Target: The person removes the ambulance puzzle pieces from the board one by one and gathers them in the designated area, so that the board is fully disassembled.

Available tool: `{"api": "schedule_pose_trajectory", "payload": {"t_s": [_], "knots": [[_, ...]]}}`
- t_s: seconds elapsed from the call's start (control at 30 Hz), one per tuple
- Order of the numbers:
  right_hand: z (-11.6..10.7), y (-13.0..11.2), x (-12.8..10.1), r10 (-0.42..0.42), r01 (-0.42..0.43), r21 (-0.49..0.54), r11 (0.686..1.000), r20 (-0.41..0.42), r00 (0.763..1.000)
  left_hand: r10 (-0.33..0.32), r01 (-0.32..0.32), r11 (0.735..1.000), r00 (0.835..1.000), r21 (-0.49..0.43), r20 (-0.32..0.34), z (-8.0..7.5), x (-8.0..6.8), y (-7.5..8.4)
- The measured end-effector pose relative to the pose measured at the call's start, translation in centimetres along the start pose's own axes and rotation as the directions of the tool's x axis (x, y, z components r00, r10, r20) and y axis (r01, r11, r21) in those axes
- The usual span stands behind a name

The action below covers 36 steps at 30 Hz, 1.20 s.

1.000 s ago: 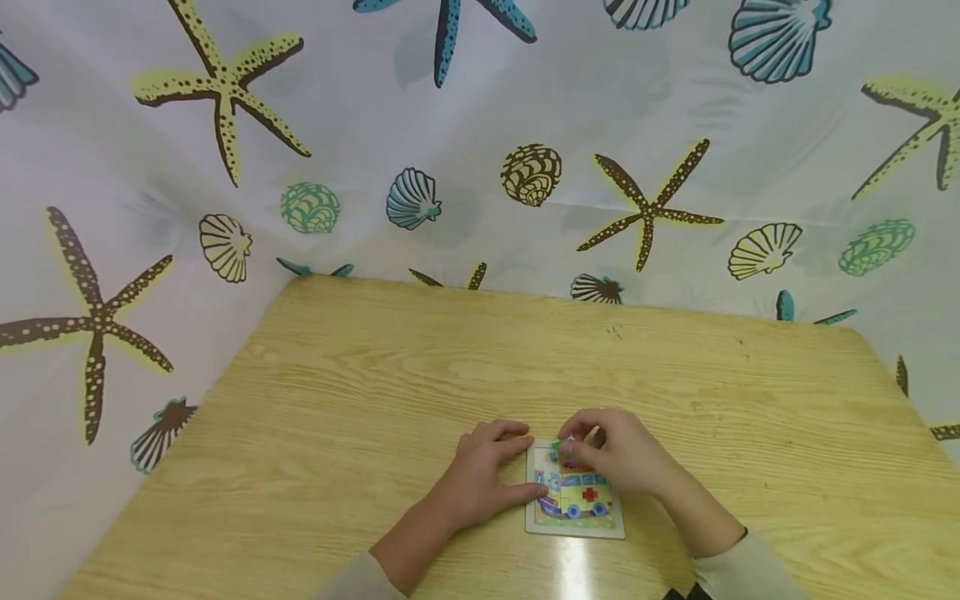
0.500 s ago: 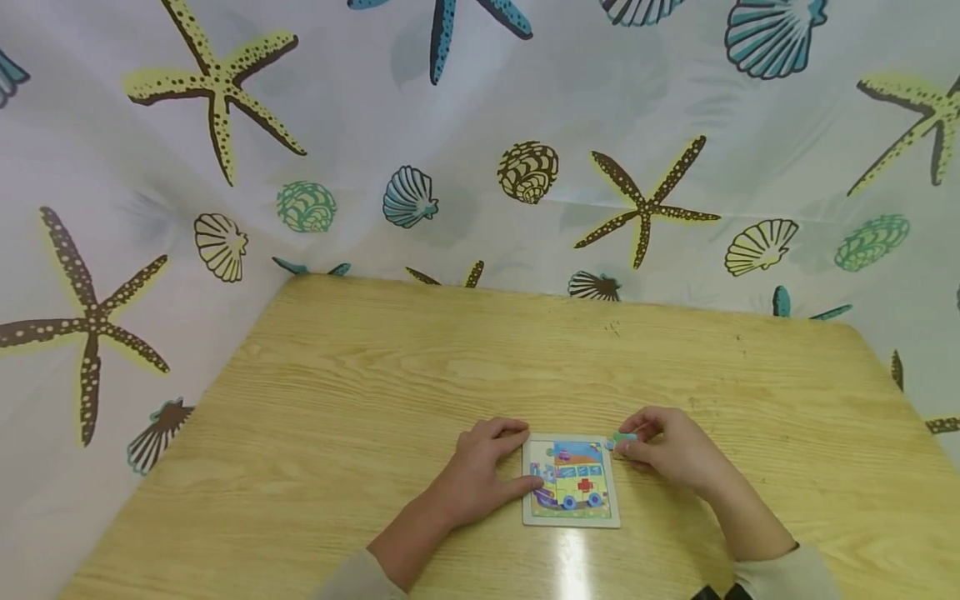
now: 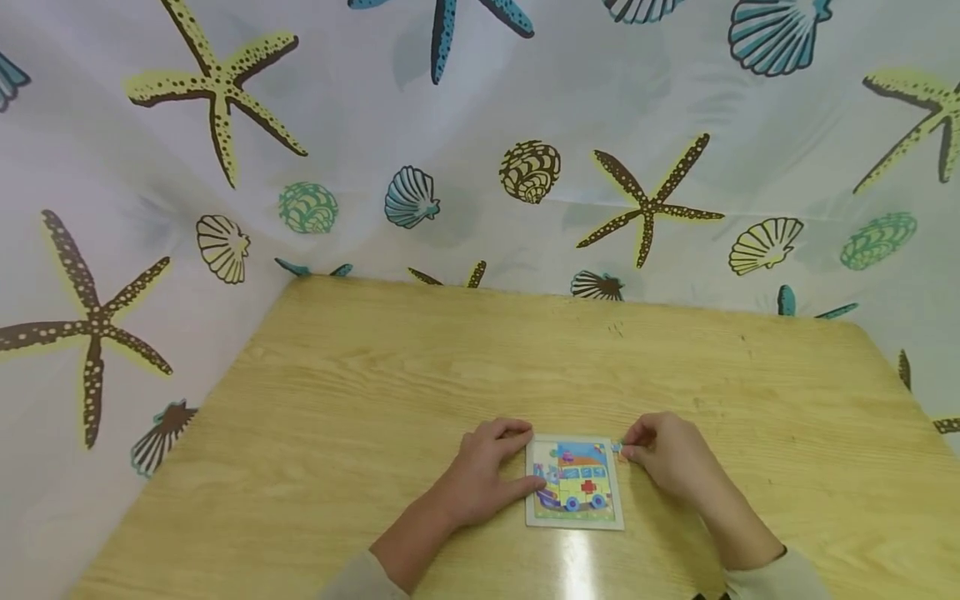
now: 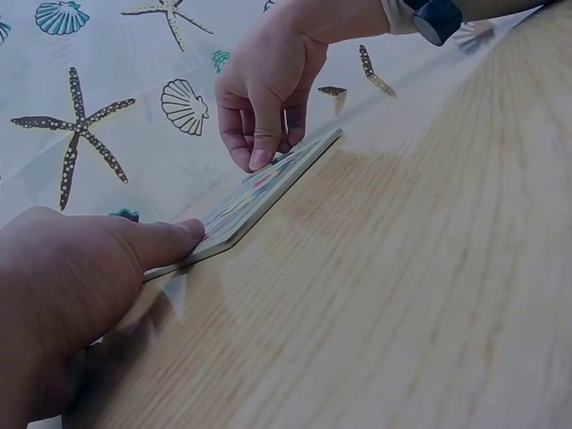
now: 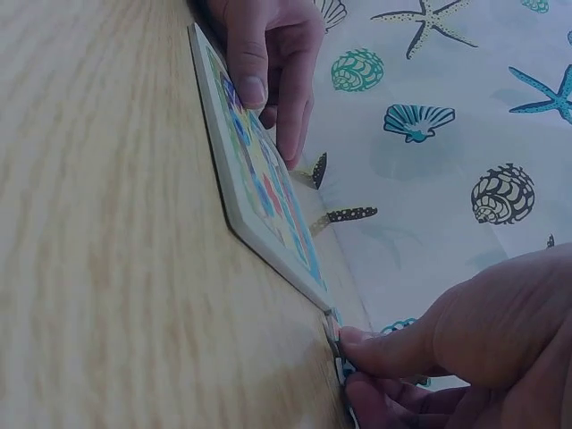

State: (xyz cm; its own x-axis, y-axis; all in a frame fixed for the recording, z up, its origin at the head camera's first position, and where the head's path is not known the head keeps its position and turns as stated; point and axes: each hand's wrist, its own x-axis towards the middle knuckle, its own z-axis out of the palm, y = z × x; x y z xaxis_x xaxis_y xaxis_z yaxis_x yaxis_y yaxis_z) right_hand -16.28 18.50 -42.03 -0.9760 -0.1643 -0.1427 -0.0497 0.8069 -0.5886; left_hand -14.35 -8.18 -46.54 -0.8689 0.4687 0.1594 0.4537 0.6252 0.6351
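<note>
A small square jigsaw puzzle board (image 3: pixel 574 525) with a pale border lies on the table, picturing a yellow ambulance with a red cross. Its upper left part shows bare, pale backing. My left hand (image 3: pixel 483 475) holds the board by its left side, thumb over the picture and index finger at the far left corner. Just off the board's upper right edge, my right hand (image 3: pixel 671 457) pinches a small puzzle piece (image 3: pixel 617 447) between thumb and fingers, close to the tabletop. The fingers hide most of this piece; bits of blue and orange show.
The wood-grain table (image 3: pixel 420 358) reaches back to a white curtain (image 3: pixel 465 150) printed with starfish and shells, which also hangs along both sides. A dark watch-like band (image 4: pixel 436 20) sits at the right wrist.
My right hand has moved from over the board's upper left part to the right, beside its right edge, holding a puzzle piece. My left hand keeps its place on the board.
</note>
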Motion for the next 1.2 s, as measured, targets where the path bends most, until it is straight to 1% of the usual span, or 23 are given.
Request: {"api": "schedule_pose_trajectory", "payload": {"t_s": [0.13,0.27,0.43,0.57,0.63,0.7,0.73,0.83,0.87,0.9,0.97,1.1,1.2], "knots": [[-0.1,0.0,0.2,0.012,-0.012,0.003,1.000,0.009,1.000,0.031,-0.031,0.999,0.999,0.008,-0.013,-0.2,0.2,-0.1],[-0.2,0.2,0.1,0.006,-0.006,0.003,1.000,0.014,1.000,0.043,-0.043,0.999,0.999,-0.006,-0.010,-0.2,0.2,-0.1],[-0.3,0.4,0.1,-0.004,0.004,0.006,1.000,0.019,1.000,0.024,-0.024,1.000,1.000,-0.017,0.003,-0.3,0.2,0.0],[-0.3,0.1,0.1,-0.035,0.035,0.033,0.999,0.014,0.999,0.015,-0.015,1.000,1.000,-0.013,0.010,-0.2,0.3,0.0],[-0.1,-0.5,0.2,-0.078,0.076,0.067,0.995,0.020,0.997,0.017,-0.016,1.000,1.000,-0.012,0.010,-0.2,0.3,0.0],[0.3,-1.3,0.3,-0.155,0.151,0.088,0.985,0.045,0.987,0.022,-0.022,1.000,1.000,-0.012,0.007,-0.1,0.4,0.0],[0.6,-1.7,0.4,-0.203,0.196,0.101,0.975,0.069,0.977,0.020,-0.020,1.000,1.000,-0.015,0.007,-0.1,0.5,0.0],[1.7,-2.7,0.6,-0.331,0.313,0.127,0.941,0.159,0.930,0.020,-0.020,1.000,1.000,-0.021,0.007,-0.1,0.5,-0.1],[2.1,-2.9,0.6,-0.356,0.338,0.122,0.933,0.180,0.917,0.020,-0.020,1.000,1.000,-0.023,0.008,0.0,0.4,-0.1],[2.4,-3.0,0.6,-0.367,0.349,0.121,0.929,0.194,0.910,0.020,-0.020,1.000,1.000,-0.024,0.012,0.0,0.4,-0.1],[2.9,-3.1,0.5,-0.372,0.355,0.119,0.927,0.205,0.905,0.018,-0.017,0.999,1.000,-0.031,0.020,0.0,0.3,-0.1],[3.5,-3.1,0.5,-0.361,0.347,0.104,0.932,0.181,0.915,0.008,-0.008,1.000,1.000,-0.026,0.019,0.0,0.1,-0.1],[3.8,-3.2,0.7,-0.359,0.345,0.105,0.933,0.177,0.916,0.003,-0.003,1.000,1.000,-0.014,0.003,-0.1,-0.1,-0.2]]}}
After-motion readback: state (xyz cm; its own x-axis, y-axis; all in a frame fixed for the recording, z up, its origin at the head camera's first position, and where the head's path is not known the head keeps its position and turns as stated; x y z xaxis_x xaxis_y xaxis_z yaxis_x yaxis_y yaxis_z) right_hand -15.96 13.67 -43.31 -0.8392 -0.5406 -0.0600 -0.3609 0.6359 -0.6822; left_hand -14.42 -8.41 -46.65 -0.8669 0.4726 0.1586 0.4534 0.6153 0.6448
